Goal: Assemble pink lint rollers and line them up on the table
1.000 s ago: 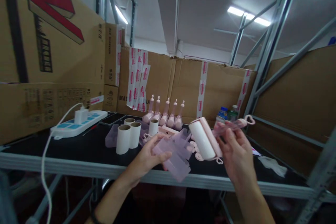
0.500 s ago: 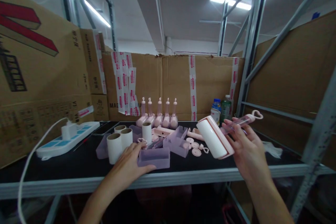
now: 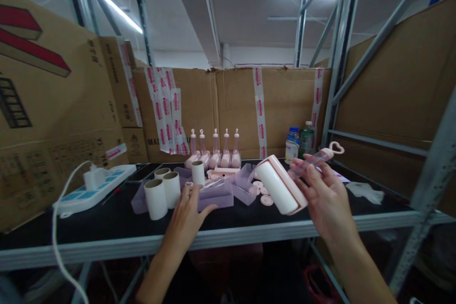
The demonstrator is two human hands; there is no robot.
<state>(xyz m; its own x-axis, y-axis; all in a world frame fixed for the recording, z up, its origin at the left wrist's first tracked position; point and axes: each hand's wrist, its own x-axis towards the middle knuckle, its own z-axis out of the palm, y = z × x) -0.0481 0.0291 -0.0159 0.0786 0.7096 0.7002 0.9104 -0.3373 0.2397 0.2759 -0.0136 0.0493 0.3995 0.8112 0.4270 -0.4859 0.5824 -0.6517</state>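
A lint roller (image 3: 280,186), with a white sheet roll, a pink frame and a clear pink handle topped by a heart-shaped loop, is tilted above the table's right side. My right hand (image 3: 326,192) is closed around its handle. My left hand (image 3: 187,211) rests at the left end of a translucent purple cover (image 3: 217,195), its thumb spread away from its fingers along the front. Some fingertips are hidden behind the cover. Left of that hand stand white paper rolls (image 3: 156,202). Several pink round caps (image 3: 266,200) lie beyond the roller, partly covered by it.
Several lint rollers (image 3: 214,156) stand in a row at the back. Two bottles (image 3: 292,145) are at the back right. A power strip (image 3: 96,190) with a white cable lies left. Crumpled white plastic (image 3: 365,192) is at the right. Cardboard walls and metal posts enclose the table.
My left hand has moved right and slightly away, and the purple cover beside it has shifted the same way. The held lint roller has moved a little left. The view has shifted slightly.
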